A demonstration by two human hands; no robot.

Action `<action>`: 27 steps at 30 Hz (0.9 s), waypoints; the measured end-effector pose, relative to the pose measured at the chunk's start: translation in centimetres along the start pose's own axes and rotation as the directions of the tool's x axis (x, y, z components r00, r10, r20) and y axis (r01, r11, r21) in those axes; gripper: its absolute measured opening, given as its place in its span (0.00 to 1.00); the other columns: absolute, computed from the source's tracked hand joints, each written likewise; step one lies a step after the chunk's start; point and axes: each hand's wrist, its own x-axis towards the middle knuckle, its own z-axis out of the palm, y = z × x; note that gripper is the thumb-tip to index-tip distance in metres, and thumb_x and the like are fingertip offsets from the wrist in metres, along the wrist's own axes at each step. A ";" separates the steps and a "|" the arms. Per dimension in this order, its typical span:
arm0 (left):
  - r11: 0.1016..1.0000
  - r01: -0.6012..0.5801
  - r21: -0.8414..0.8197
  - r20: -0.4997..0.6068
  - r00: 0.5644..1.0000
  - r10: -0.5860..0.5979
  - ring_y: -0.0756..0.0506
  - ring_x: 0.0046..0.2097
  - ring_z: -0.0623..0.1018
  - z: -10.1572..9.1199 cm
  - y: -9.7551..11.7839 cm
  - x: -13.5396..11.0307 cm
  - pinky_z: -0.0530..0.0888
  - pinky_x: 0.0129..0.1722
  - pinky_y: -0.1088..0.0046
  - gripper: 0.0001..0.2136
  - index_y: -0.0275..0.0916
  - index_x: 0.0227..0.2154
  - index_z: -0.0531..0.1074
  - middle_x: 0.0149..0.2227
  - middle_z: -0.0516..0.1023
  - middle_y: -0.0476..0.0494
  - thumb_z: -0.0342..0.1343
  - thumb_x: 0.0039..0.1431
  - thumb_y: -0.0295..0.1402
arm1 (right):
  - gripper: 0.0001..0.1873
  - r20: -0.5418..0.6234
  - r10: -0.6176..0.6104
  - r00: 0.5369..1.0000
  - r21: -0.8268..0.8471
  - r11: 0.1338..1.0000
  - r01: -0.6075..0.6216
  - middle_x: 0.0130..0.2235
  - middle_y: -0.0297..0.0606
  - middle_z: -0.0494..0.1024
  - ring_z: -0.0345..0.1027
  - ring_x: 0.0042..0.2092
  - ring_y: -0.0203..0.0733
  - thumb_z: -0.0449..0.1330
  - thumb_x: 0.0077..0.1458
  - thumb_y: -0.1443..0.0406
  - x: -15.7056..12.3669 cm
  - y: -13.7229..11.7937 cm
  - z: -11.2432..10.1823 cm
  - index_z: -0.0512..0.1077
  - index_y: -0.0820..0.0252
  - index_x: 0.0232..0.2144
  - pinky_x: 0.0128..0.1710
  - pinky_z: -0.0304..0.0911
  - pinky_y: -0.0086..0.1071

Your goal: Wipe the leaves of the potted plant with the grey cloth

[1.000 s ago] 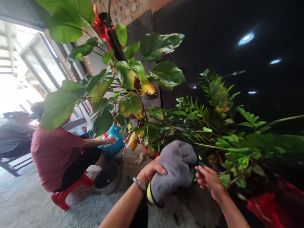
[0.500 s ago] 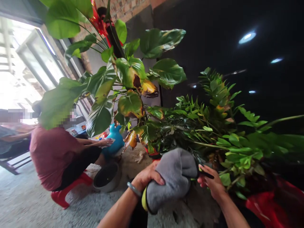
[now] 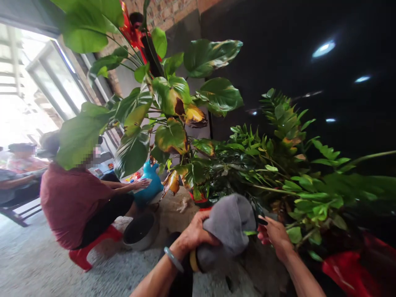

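Note:
My left hand [image 3: 198, 233] is closed round a thick grey cloth [image 3: 230, 225] with a yellow edge, bunched up over the concrete. A pale bangle [image 3: 173, 259] sits on that wrist. Just right of the cloth, my right hand [image 3: 276, 236] pinches a thin black object [image 3: 262, 221], of which only a short piece shows. A small green leaf tip [image 3: 250, 233] pokes out between the cloth and those fingers. Drooping leafy stems [image 3: 297, 194] hang close above my right hand.
A large potted plant [image 3: 170, 136] with browning leaves rises ahead. To the left, a person [image 3: 71, 202] on a red stool [image 3: 89, 247] touches a blue bird-shaped figure [image 3: 150, 181]. A grey bucket [image 3: 140, 231] stands beside them. Red material [image 3: 346, 268] lies at lower right.
The cloth has turned and bunched up more in my left hand, its yellow edge now narrower. Less of the black object shows at my right hand. The view has shifted slightly.

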 end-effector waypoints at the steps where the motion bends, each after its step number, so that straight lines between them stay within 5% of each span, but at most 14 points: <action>1: 0.997 -0.056 -0.059 -0.009 0.998 0.055 0.47 0.30 0.70 -0.3 1.0 0.0 0.67 0.32 0.74 0.19 0.35 0.26 0.78 0.23 0.75 0.53 0.66 0.21 0.20 | 0.07 -0.008 -0.006 1.000 0.006 1.000 0.006 0.14 0.32 0.70 0.61 0.14 0.34 0.63 0.40 0.61 -0.1 -0.1 0.1 0.72 0.59 0.19 0.12 0.51 0.25; 5: 0.936 -0.171 -0.308 -0.140 0.981 0.133 0.44 0.31 0.74 -0.5 2.9 1.4 0.70 0.34 0.69 0.20 0.35 0.30 0.76 0.28 0.78 0.47 0.65 0.24 0.26 | 0.08 -0.048 -0.017 0.999 0.034 0.999 0.019 0.15 0.32 0.72 0.61 0.14 0.34 0.62 0.39 0.62 -0.8 -0.6 0.8 0.74 0.61 0.24 0.12 0.52 0.25; 8: 0.969 -0.046 -0.243 -0.201 0.979 -0.003 0.45 0.29 0.74 0.1 0.2 1.9 0.70 0.31 0.71 0.20 0.34 0.30 0.75 0.25 0.78 0.48 0.63 0.25 0.23 | 0.08 -0.066 -0.018 0.998 0.037 0.999 0.020 0.14 0.32 0.72 0.60 0.13 0.34 0.62 0.38 0.61 -1.2 -1.1 1.0 0.74 0.60 0.21 0.12 0.51 0.25; 12: 0.977 0.147 -0.156 -0.090 0.983 -0.162 0.47 0.27 0.74 -0.1 -3.3 0.3 0.68 0.27 0.75 0.20 0.35 0.31 0.77 0.22 0.77 0.52 0.59 0.28 0.19 | 0.08 -0.063 0.004 0.998 0.017 1.000 -0.003 0.14 0.33 0.72 0.60 0.13 0.34 0.63 0.37 0.60 -1.5 -1.3 0.7 0.73 0.60 0.20 0.12 0.51 0.25; 17: 0.951 -0.050 -0.305 -0.021 0.999 0.046 0.47 0.27 0.75 -2.0 0.5 -0.9 0.69 0.28 0.75 0.14 0.33 0.25 0.77 0.23 0.78 0.51 0.59 0.26 0.22 | 0.08 -0.051 -0.020 0.999 0.027 0.999 0.021 0.15 0.33 0.71 0.61 0.14 0.33 0.64 0.38 0.61 -1.1 -0.7 0.4 0.73 0.60 0.22 0.13 0.52 0.24; 21: 0.886 -0.161 -0.435 -0.296 0.955 0.028 0.46 0.27 0.76 -1.8 2.2 1.7 0.72 0.30 0.70 0.17 0.35 0.29 0.74 0.24 0.79 0.48 0.61 0.27 0.26 | 0.10 -0.063 -0.053 0.997 0.026 0.998 0.055 0.15 0.34 0.72 0.61 0.14 0.34 0.64 0.37 0.59 -0.7 -0.2 0.7 0.74 0.61 0.22 0.12 0.51 0.25; 23: 0.897 -0.092 -0.433 -0.374 0.924 -0.085 0.47 0.26 0.75 -1.0 0.5 2.8 0.72 0.30 0.70 0.17 0.36 0.29 0.73 0.23 0.77 0.49 0.62 0.28 0.25 | 0.11 -0.066 -0.060 0.996 0.017 0.998 0.061 0.15 0.33 0.72 0.61 0.14 0.35 0.64 0.36 0.58 -0.8 -0.3 0.8 0.73 0.60 0.22 0.12 0.51 0.25; 27: 0.905 0.182 -0.386 -0.187 0.945 -0.269 0.45 0.24 0.75 0.0 -4.7 1.7 0.71 0.27 0.69 0.13 0.34 0.26 0.73 0.20 0.77 0.46 0.58 0.30 0.25 | 0.11 -0.082 -0.045 0.996 0.000 0.999 0.045 0.14 0.33 0.72 0.60 0.14 0.34 0.61 0.36 0.58 -1.5 -1.0 0.7 0.74 0.60 0.21 0.13 0.52 0.25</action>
